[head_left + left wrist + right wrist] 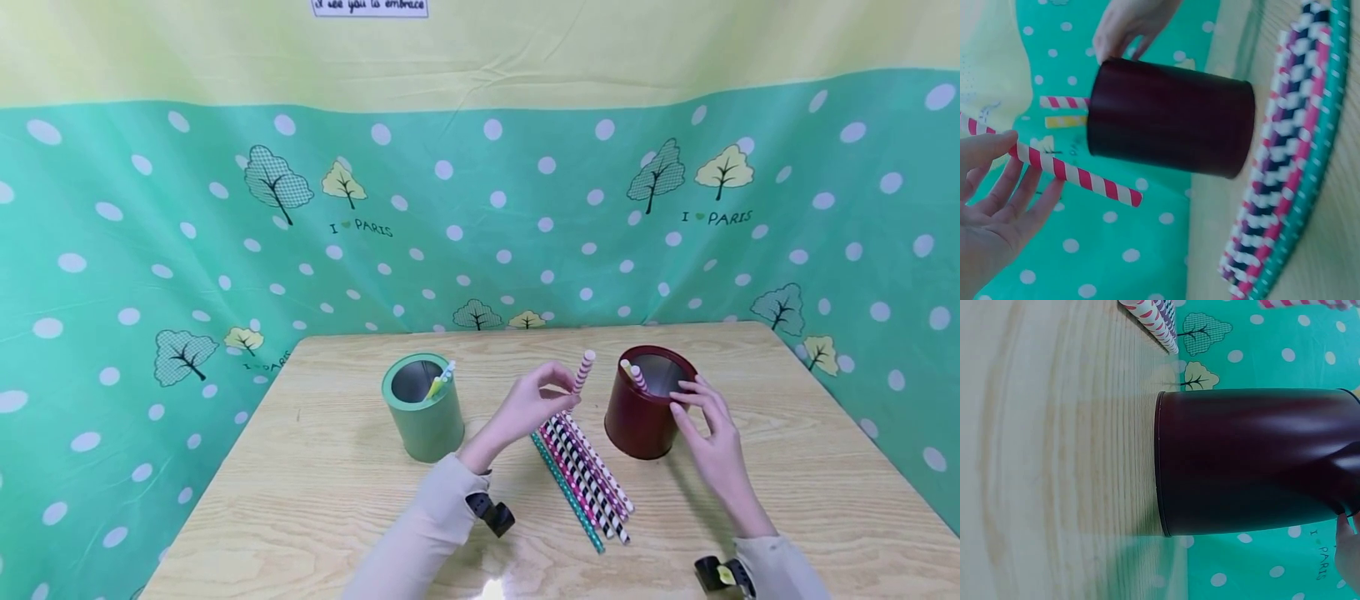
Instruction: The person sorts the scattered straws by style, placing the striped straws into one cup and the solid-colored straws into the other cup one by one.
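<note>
One red-white striped straw (1084, 178), pinched in left hand (528, 404), right hand (712, 433) holding maroon can (637, 421)

Cans (428, 430) and straws (583, 477) on wooden table (300, 500)

A green, dotted cloth (472, 212) is hanging across mid-frame, displaying printed trees (276, 179). A yellow band (570, 54) is running along the top. A wood-grain tabletop (315, 483) is occupying the lower centre, showing a bright spot (492, 590) at the bottom edge.
</note>
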`<control>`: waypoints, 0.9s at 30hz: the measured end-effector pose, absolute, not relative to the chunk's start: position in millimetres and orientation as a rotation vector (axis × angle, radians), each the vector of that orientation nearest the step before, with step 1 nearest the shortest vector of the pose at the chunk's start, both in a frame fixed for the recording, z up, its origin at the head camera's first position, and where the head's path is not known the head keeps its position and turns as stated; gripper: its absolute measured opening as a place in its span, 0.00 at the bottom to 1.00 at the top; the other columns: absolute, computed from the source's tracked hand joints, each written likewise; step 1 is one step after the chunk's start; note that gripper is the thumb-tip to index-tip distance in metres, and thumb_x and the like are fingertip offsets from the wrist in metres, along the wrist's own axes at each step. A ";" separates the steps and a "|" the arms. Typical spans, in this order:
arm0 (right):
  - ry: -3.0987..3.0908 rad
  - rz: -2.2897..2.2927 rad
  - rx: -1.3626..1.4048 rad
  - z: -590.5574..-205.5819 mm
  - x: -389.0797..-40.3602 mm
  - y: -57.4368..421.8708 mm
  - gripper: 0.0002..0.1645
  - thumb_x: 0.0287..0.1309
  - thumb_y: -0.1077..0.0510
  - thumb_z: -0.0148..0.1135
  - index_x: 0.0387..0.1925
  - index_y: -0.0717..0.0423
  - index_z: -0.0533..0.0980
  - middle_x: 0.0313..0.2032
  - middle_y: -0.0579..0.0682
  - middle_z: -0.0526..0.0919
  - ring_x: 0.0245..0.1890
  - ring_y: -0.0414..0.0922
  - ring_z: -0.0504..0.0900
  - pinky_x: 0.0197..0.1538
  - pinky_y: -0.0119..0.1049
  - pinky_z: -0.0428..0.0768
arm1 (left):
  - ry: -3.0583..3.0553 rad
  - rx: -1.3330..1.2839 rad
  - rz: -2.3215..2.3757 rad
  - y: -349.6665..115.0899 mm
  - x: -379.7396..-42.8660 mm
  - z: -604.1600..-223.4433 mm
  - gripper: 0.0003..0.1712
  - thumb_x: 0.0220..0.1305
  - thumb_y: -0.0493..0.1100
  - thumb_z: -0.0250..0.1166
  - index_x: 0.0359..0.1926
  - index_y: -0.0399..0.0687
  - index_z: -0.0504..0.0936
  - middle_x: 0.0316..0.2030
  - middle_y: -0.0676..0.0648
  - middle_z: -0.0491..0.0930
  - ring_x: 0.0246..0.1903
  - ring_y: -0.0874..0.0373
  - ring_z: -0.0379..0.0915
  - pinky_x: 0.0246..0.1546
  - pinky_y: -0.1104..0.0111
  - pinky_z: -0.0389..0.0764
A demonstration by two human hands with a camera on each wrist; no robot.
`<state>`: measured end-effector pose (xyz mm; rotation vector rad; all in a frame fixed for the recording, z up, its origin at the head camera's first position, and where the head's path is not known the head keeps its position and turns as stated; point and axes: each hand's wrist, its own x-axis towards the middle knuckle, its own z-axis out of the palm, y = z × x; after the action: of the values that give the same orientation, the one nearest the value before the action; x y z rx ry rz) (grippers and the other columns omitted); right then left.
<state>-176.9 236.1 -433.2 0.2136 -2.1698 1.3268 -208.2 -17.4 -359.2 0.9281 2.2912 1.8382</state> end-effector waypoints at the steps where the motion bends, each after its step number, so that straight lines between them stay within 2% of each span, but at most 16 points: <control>1: -2.171 1.323 0.217 -433.2 -177.2 236.3 0.12 0.55 0.66 0.55 0.42 0.65 0.75 0.51 0.58 0.70 0.62 0.34 0.53 0.58 0.18 0.55 | 2.280 0.916 1.856 -16.2 -207.5 -355.6 0.10 0.52 0.27 0.59 0.38 0.31 0.72 0.37 0.37 0.75 0.39 0.51 0.75 0.38 0.73 0.76; 6: -2.176 1.307 0.235 -435.0 -179.1 237.4 0.12 0.56 0.64 0.55 0.42 0.65 0.74 0.51 0.59 0.69 0.62 0.34 0.53 0.57 0.18 0.54 | 2.238 0.905 1.953 -10.1 -206.3 -342.7 0.11 0.53 0.26 0.58 0.39 0.29 0.71 0.38 0.35 0.75 0.39 0.54 0.73 0.41 0.72 0.76; 15: -2.182 1.305 0.237 -437.8 -179.6 239.3 0.12 0.56 0.64 0.55 0.42 0.65 0.74 0.51 0.57 0.69 0.63 0.34 0.53 0.58 0.18 0.54 | 2.139 0.917 2.130 1.7 -205.9 -328.6 0.11 0.54 0.27 0.58 0.40 0.28 0.70 0.37 0.31 0.74 0.36 0.66 0.70 0.40 0.71 0.76; 23: -2.188 1.314 0.227 -437.8 -179.4 238.5 0.13 0.56 0.63 0.54 0.43 0.64 0.74 0.52 0.54 0.69 0.63 0.34 0.53 0.58 0.19 0.54 | 2.141 0.952 2.177 10.0 -202.8 -318.2 0.12 0.54 0.28 0.58 0.41 0.28 0.69 0.38 0.31 0.74 0.37 0.58 0.72 0.41 0.70 0.75; 27: -2.184 1.320 0.229 -436.9 -178.8 238.0 0.13 0.56 0.63 0.54 0.43 0.65 0.74 0.52 0.57 0.68 0.63 0.34 0.52 0.58 0.19 0.54 | 2.132 0.959 2.182 15.8 -201.7 -315.1 0.12 0.54 0.27 0.58 0.40 0.28 0.68 0.38 0.30 0.74 0.37 0.59 0.72 0.41 0.70 0.75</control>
<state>-178.8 238.0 -436.9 0.2285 -2.1843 1.3205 -201.7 15.8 -315.1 0.9585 2.1316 2.1825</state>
